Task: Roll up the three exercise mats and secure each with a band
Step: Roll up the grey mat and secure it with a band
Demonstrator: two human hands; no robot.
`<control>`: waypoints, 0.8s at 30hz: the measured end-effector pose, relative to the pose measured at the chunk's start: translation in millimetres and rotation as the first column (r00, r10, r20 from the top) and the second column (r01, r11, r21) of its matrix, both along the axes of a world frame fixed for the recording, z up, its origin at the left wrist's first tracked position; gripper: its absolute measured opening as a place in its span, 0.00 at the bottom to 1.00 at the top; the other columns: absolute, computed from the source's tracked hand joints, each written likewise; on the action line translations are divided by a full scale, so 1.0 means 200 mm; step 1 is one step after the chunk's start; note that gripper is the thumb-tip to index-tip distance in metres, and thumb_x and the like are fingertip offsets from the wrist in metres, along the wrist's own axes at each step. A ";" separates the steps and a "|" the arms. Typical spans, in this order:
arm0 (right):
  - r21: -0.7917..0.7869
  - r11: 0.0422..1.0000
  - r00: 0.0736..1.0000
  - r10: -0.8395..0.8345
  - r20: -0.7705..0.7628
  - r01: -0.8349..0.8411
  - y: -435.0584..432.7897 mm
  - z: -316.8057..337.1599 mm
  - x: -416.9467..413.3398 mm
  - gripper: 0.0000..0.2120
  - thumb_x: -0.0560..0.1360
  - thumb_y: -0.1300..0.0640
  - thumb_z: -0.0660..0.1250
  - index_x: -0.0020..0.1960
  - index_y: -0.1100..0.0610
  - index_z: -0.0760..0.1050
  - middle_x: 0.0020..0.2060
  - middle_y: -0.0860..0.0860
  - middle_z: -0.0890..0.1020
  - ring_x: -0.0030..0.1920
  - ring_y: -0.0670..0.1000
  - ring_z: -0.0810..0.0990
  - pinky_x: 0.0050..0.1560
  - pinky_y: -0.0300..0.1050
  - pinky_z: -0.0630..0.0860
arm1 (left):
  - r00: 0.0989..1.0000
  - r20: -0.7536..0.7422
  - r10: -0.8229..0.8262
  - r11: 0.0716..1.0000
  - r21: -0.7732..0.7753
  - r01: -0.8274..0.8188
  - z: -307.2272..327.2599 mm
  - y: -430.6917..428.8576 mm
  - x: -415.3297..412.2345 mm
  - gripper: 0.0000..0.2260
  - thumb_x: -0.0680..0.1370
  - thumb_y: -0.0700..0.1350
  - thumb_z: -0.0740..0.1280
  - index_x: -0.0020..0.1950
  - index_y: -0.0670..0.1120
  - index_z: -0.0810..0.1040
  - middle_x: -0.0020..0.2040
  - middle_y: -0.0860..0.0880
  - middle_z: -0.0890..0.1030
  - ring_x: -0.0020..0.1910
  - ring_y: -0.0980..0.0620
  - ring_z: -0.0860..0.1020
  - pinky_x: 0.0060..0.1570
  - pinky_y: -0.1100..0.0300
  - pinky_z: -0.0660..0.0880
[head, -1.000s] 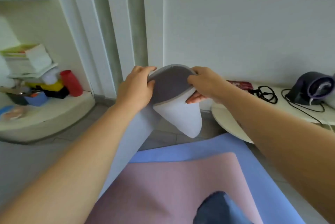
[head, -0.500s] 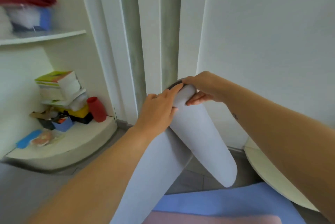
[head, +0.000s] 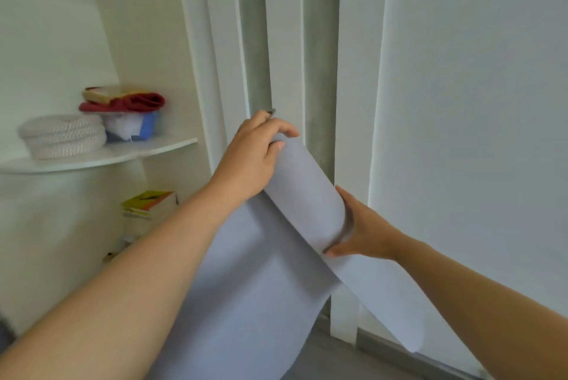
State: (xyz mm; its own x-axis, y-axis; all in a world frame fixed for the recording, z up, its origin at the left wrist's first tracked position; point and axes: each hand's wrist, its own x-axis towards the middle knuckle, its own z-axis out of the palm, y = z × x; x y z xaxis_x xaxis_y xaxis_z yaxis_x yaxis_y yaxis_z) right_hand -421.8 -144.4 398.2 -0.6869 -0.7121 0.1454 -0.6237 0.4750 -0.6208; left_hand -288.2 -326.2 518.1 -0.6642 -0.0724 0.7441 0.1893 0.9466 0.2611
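Observation:
A pale grey-lilac exercise mat (head: pixel 258 293) is lifted in the air in front of me, its top end curled over into a loose roll (head: pixel 307 195). My left hand (head: pixel 252 155) grips the upper left end of that roll, fingers wrapped over it. Under the roll's lower right end sits my right hand (head: pixel 359 229), thumb beneath the curl. A free corner of the mat hangs down at the lower right (head: pixel 399 315). The other mats and any bands are out of view.
Straight ahead are a white wall and door frame (head: pixel 353 72). At the left, a curved white shelf (head: pixel 147 149) carries a woven basket (head: pixel 61 136) and red cloth on a tub (head: pixel 129 103). Books (head: pixel 147 204) lie lower down. Grey floor (head: pixel 353 361) shows below.
The mat's curled end has been raised higher and turned into a longer roll. My right hand slid from the top down to the roll's lower end. The view tilted up, hiding the floor mats.

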 end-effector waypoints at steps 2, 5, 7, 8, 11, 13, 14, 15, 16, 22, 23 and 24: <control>-0.037 0.998 0.999 -0.043 -0.026 0.042 0.00 0.01 -0.03 0.61 0.55 0.38 0.78 0.75 0.40 0.42 0.72 0.44 0.62 0.70 0.50 0.65 0.69 0.54 0.67 | 0.999 -0.043 0.011 1.000 -0.004 -0.011 0.10 -0.03 0.00 0.12 0.78 0.34 0.61 0.56 0.46 0.79 0.52 0.54 0.69 0.60 0.47 0.72 0.59 0.65 0.62; -0.196 0.978 0.995 -0.083 -0.063 0.069 -0.05 0.05 -0.05 0.56 0.58 0.41 0.78 0.75 0.40 0.47 0.69 0.44 0.66 0.66 0.50 0.69 0.65 0.51 0.71 | 0.996 -0.089 0.008 0.999 -0.050 -0.012 0.24 -0.03 -0.01 0.12 0.78 0.34 0.61 0.56 0.46 0.79 0.53 0.54 0.69 0.60 0.48 0.71 0.59 0.67 0.62; -0.303 0.946 0.978 -0.163 -0.127 0.118 -0.09 0.11 -0.07 0.45 0.63 0.48 0.76 0.72 0.41 0.54 0.63 0.46 0.73 0.59 0.51 0.75 0.58 0.48 0.74 | 0.991 -0.132 0.012 0.998 -0.061 -0.020 0.32 -0.04 -0.03 0.12 0.78 0.35 0.61 0.56 0.46 0.78 0.52 0.54 0.68 0.59 0.48 0.72 0.60 0.65 0.63; -0.337 0.927 0.960 -0.228 -0.161 0.164 -0.09 0.16 -0.08 0.38 0.66 0.51 0.73 0.70 0.42 0.57 0.59 0.48 0.77 0.53 0.52 0.76 0.53 0.47 0.75 | 0.986 -0.167 0.016 0.998 -0.058 -0.026 0.35 -0.05 -0.04 0.12 0.78 0.35 0.61 0.56 0.46 0.78 0.52 0.54 0.68 0.59 0.47 0.72 0.61 0.62 0.64; -0.373 0.878 0.860 -0.418 -0.294 0.299 -0.06 0.39 -0.13 0.27 0.70 0.56 0.66 0.67 0.46 0.63 0.50 0.50 0.79 0.45 0.54 0.76 0.43 0.45 0.71 | 0.956 -0.280 0.092 0.993 -0.047 -0.110 0.44 -0.09 -0.06 0.11 0.78 0.38 0.62 0.57 0.47 0.79 0.56 0.50 0.69 0.59 0.43 0.72 0.63 0.52 0.67; -0.364 0.851 0.741 -0.514 -0.433 0.378 -0.03 0.53 -0.16 0.23 0.72 0.57 0.64 0.65 0.49 0.64 0.50 0.50 0.80 0.47 0.57 0.78 0.40 0.45 0.70 | 0.901 -0.356 0.248 0.957 -0.056 -0.286 0.47 -0.08 -0.10 0.12 0.77 0.39 0.65 0.58 0.48 0.79 0.66 0.43 0.68 0.64 0.39 0.68 0.66 0.47 0.64; -0.352 0.846 0.681 -0.532 -0.504 0.400 -0.01 0.60 -0.17 0.21 0.72 0.56 0.63 0.64 0.49 0.65 0.51 0.50 0.80 0.48 0.57 0.78 0.40 0.46 0.71 | 0.864 -0.383 0.326 0.919 -0.086 -0.384 0.49 -0.05 -0.13 0.13 0.76 0.40 0.67 0.60 0.49 0.78 0.71 0.41 0.63 0.68 0.37 0.65 0.68 0.42 0.60; -0.328 0.850 0.636 -0.526 -0.565 0.411 -0.01 0.66 -0.17 0.20 0.72 0.56 0.63 0.63 0.50 0.65 0.51 0.50 0.80 0.48 0.57 0.79 0.39 0.46 0.71 | 0.845 -0.369 0.386 0.875 -0.142 -0.462 0.49 -0.02 -0.15 0.17 0.74 0.41 0.69 0.63 0.50 0.76 0.74 0.40 0.58 0.71 0.36 0.60 0.69 0.36 0.54; -0.316 0.854 0.598 -0.516 -0.613 0.413 0.00 0.73 -0.18 0.19 0.72 0.55 0.63 0.63 0.51 0.65 0.52 0.50 0.80 0.48 0.58 0.79 0.39 0.46 0.70 | 0.849 -0.331 0.411 0.836 -0.234 -0.496 0.51 0.02 -0.17 0.21 0.74 0.44 0.70 0.67 0.52 0.73 0.77 0.40 0.53 0.74 0.36 0.54 0.68 0.32 0.48; -0.307 0.854 0.372 -0.470 -0.800 0.419 0.24 1.25 -0.14 0.19 0.72 0.54 0.62 0.62 0.52 0.64 0.52 0.50 0.79 0.50 0.58 0.79 0.37 0.45 0.67 | 0.834 -0.388 0.391 0.604 -0.576 -0.551 0.69 0.29 -0.32 0.45 0.58 0.46 0.80 0.73 0.49 0.67 0.75 0.42 0.63 0.72 0.36 0.62 0.62 0.26 0.48; -0.312 0.848 0.336 -0.470 -0.816 0.429 0.30 1.33 -0.13 0.18 0.72 0.55 0.62 0.61 0.53 0.64 0.52 0.51 0.79 0.50 0.58 0.79 0.37 0.45 0.67 | 0.820 -0.439 0.368 0.591 -0.571 -0.570 0.74 0.32 -0.33 0.46 0.56 0.44 0.81 0.73 0.48 0.68 0.73 0.42 0.66 0.71 0.37 0.65 0.62 0.26 0.50; -0.323 0.837 0.288 -0.473 -0.833 0.441 0.38 1.43 -0.11 0.18 0.72 0.55 0.62 0.61 0.53 0.64 0.52 0.51 0.79 0.49 0.58 0.79 0.37 0.45 0.68 | 0.805 -0.485 0.343 0.579 -0.566 -0.587 0.83 0.38 -0.34 0.47 0.55 0.43 0.81 0.72 0.48 0.68 0.72 0.42 0.67 0.70 0.37 0.66 0.62 0.27 0.51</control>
State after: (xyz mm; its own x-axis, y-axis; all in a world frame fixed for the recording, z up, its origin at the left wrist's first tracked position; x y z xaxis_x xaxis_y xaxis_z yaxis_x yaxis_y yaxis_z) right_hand -444.1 -69.0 683.2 -0.3886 -0.3114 0.8672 -0.4980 0.8628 0.0866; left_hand -355.5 -250.8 683.5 -0.4275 0.2814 0.8591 -0.3810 0.8057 -0.4535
